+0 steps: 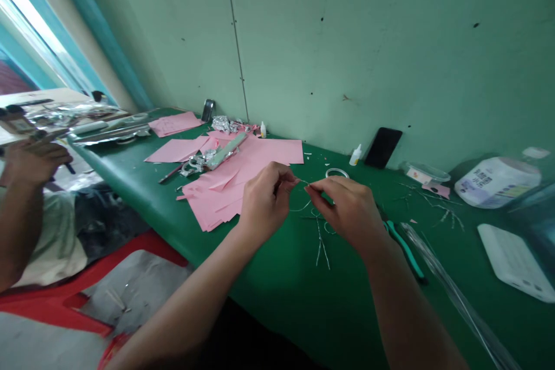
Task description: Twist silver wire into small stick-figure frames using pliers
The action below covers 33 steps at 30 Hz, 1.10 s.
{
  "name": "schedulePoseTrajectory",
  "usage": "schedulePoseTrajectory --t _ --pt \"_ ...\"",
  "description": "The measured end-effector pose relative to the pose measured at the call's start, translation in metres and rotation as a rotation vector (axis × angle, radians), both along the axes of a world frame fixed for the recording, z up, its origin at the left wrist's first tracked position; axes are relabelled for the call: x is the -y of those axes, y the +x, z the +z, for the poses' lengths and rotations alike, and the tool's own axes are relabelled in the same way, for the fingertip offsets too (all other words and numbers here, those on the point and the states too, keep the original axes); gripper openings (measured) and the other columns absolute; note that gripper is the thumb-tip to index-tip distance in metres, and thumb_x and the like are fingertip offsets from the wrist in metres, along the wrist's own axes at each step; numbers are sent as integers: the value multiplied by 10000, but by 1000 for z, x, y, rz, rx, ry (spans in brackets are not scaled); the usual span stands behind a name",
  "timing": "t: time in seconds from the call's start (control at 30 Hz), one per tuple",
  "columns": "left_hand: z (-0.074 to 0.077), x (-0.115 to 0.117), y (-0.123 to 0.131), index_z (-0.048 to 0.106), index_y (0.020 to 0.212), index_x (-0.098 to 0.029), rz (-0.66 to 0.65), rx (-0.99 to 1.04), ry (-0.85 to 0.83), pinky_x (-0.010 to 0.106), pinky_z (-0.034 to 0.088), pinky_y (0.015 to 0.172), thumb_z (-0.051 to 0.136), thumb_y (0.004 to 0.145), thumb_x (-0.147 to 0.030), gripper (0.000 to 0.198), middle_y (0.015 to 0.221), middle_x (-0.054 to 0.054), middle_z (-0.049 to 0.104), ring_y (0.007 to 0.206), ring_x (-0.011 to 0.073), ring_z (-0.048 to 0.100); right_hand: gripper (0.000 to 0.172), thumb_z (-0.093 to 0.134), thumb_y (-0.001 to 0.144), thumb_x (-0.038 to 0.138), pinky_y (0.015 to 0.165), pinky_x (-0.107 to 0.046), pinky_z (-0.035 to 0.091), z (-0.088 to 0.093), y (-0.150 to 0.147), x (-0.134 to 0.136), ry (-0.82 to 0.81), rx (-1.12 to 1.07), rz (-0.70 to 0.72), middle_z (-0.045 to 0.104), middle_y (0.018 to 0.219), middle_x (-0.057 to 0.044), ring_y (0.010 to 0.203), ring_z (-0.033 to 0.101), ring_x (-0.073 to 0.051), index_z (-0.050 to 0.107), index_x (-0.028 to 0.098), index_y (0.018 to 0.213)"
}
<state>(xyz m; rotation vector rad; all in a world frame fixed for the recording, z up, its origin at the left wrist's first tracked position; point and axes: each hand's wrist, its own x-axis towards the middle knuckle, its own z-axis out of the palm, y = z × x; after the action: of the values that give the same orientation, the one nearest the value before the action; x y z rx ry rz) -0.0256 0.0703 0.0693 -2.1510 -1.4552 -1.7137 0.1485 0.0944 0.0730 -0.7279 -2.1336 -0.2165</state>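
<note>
Left hand and right hand, both nearly closed, pinch a thin wire at frame centre, above a green table (light and springy, it looks easiest held close to the pinch). Teal-handled pliers lie nearby; a white tub at right hides its contents.

A craft workshop: green workbench littered with pink paper, wire.

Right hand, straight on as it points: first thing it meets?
The right hand would likely meet the thin wire at its fingertips, then the left hand just beyond; depth is hard to judge from this view.
</note>
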Motion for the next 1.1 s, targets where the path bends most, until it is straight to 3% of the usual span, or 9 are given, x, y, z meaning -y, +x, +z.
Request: schedulePoseTrajectory --t 0.2,0.3,0.37,0.47,0.67,0.77,0.97,1.1 --pt "1 3 7 525 856 -202 -42 -116 163 218 484 610 509 866 -62 141 774 -2 647 729 117 653 266 625 863 182 601 -277 441 -11 -11 0 423 -19 -229 620 560 -6 563 603 -138 519 197 619" --pt "0 6 16 531 855 -199 -14 -127 182 224 477 615 505 872 -56 145 777 2 645 712 116 645 274 647 832 139 536 -270 409 -19 -17 1 505 -124 -336 611 530 -1 504 565 -124 503 205 608" --pt "-2 5 20 535 854 -196 -3 -109 189 226 479 621 509 868 -51 149 779 6 647 706 117 642 233 647 835 144 524 -273 400 -22 -20 0 474 -185 -368 620 531 2 495 563 -124 539 197 636" --pt "-7 0 17 538 861 -198 -9 -50 234 219 487 625 508 853 -27 174 790 7 650 730 117 653 128 625 879 232 577 -272 443 -21 -21 -2 175 -322 -271 680 633 -9 579 617 -136 640 183 762" --pt "-18 -8 1 518 792 -202 -62 44 321 219 526 644 496 860 -26 190 745 -4 630 753 112 669 210 700 802 404 700 -335 533 -9 -17 -4 -767 -638 198 692 988 -94 906 661 -213 712 199 763" --pt "-23 -7 -1 523 762 -203 -88 27 349 237 550 653 483 860 -29 203 792 12 658 783 119 674 204 724 780 399 709 -377 547 -10 -17 -4 -1115 -780 359 721 945 -110 875 683 -232 715 198 816" --pt "-28 -8 -2 535 771 -202 -78 15 366 232 550 659 496 845 -14 207 856 23 676 790 112 674 205 782 708 384 681 -366 533 -13 -21 -2 -1379 -935 448 739 883 -81 864 692 -239 703 214 792" --pt "-30 -8 -1 502 800 -211 -82 81 316 235 543 656 488 859 -28 192 770 -3 648 798 120 681 187 800 677 351 702 -351 513 -14 -29 0 -1298 -1036 446 736 857 -58 873 680 -222 706 229 783"
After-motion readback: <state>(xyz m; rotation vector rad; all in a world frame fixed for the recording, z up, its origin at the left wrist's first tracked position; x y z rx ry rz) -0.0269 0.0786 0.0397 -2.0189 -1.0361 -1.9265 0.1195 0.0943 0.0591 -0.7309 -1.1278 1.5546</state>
